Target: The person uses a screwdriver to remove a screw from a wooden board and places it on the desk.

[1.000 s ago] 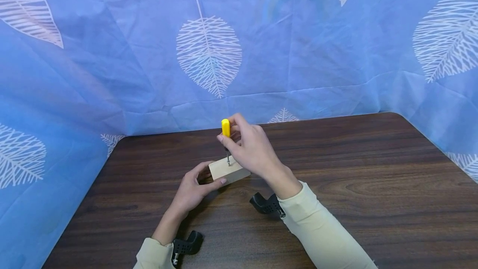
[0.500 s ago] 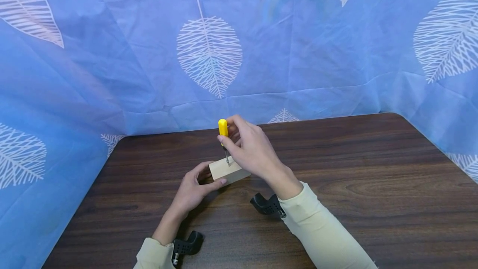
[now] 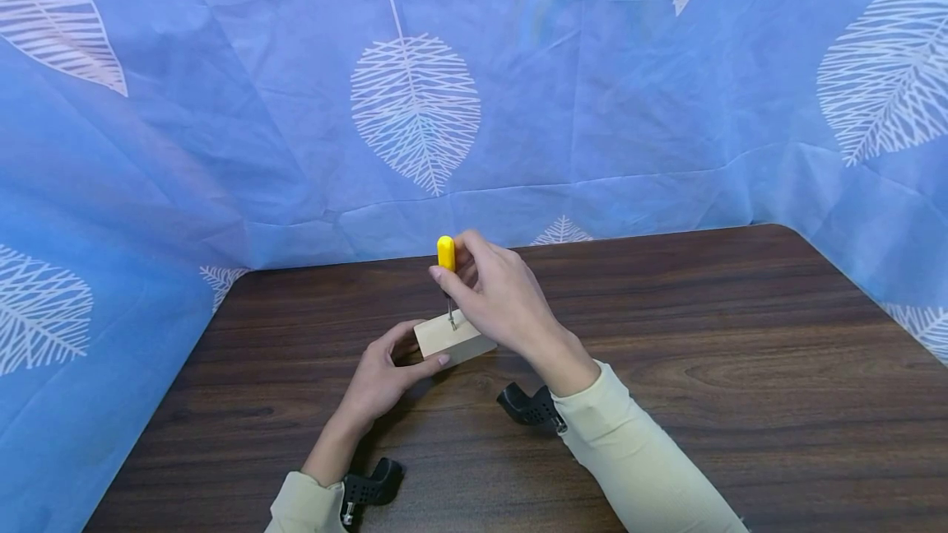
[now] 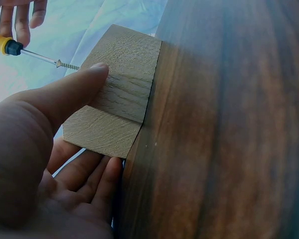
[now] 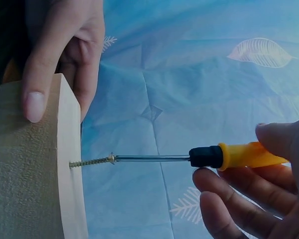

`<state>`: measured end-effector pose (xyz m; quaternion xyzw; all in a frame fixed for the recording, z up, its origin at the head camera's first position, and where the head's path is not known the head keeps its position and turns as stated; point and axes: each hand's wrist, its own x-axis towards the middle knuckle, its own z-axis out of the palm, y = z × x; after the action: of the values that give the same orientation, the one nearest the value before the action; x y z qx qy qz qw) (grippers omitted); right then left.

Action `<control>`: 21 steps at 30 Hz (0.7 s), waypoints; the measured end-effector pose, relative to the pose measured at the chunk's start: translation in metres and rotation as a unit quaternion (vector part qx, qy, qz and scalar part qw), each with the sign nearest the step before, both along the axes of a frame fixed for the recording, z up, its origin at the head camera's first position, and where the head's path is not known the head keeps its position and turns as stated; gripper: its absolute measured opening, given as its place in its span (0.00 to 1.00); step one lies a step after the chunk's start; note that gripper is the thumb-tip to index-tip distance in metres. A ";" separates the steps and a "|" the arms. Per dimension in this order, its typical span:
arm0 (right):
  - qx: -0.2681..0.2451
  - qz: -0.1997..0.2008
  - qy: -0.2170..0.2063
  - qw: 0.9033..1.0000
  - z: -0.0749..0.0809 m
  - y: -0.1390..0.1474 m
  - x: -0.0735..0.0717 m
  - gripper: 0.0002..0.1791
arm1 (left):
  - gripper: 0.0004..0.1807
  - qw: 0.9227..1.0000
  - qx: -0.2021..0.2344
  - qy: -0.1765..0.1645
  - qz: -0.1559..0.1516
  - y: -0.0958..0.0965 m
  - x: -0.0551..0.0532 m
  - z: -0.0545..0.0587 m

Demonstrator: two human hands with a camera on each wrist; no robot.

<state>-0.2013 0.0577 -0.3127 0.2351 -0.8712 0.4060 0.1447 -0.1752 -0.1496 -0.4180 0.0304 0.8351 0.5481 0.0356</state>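
A pale wooden block (image 3: 452, 342) lies on the dark table, gripped at its left end by my left hand (image 3: 381, 377), thumb on the near side and fingers behind. From its top face stands a brass-coloured screw (image 5: 92, 162), its tip sunk in the wood and most of the thread showing. My right hand (image 3: 507, 290) holds a yellow screwdriver (image 3: 446, 253) with a black collar (image 5: 206, 157) between thumb and fingers. The screwdriver's tip sits at the screw head, nearly in line with it. In the left wrist view the block's rough near side (image 4: 124, 74) lies under the thumb.
The brown wood-grain table (image 3: 704, 368) reaches back to a blue cloth (image 3: 592, 105) printed with white leaves. Black wrist mounts (image 3: 374, 484) hang by both cream sleeves (image 3: 644, 451), close over the table.
The yellow screwdriver handle tilts slightly left, then comes partway back upright, while its tip stays at the screw. The left hand and the block keep their place.
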 end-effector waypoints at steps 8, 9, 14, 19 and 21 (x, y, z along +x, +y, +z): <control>0.003 0.003 -0.002 1.000 0.001 0.001 0.000 0.10 | 0.29 1.000 -0.005 -0.001 0.002 0.000 0.000 0.000; 0.004 0.003 -0.007 1.000 0.002 0.001 0.000 0.10 | 0.29 1.000 -0.005 -0.001 0.002 0.000 0.000 0.000; 0.000 -0.001 -0.042 0.999 0.005 0.001 0.001 0.13 | 0.29 1.000 -0.008 -0.003 0.008 0.001 -0.001 0.000; -0.013 0.002 -0.050 0.999 0.004 0.001 0.001 0.21 | 0.30 1.000 -0.007 -0.004 0.010 0.001 -0.001 0.000; -0.019 0.005 -0.048 0.999 0.004 0.001 0.000 0.22 | 0.30 1.000 -0.006 -0.004 0.008 0.001 -0.001 0.000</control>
<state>-0.2009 0.0590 -0.3091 0.2171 -0.8681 0.4339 0.1052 -0.1759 -0.1485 -0.4181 0.0216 0.8382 0.5438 0.0346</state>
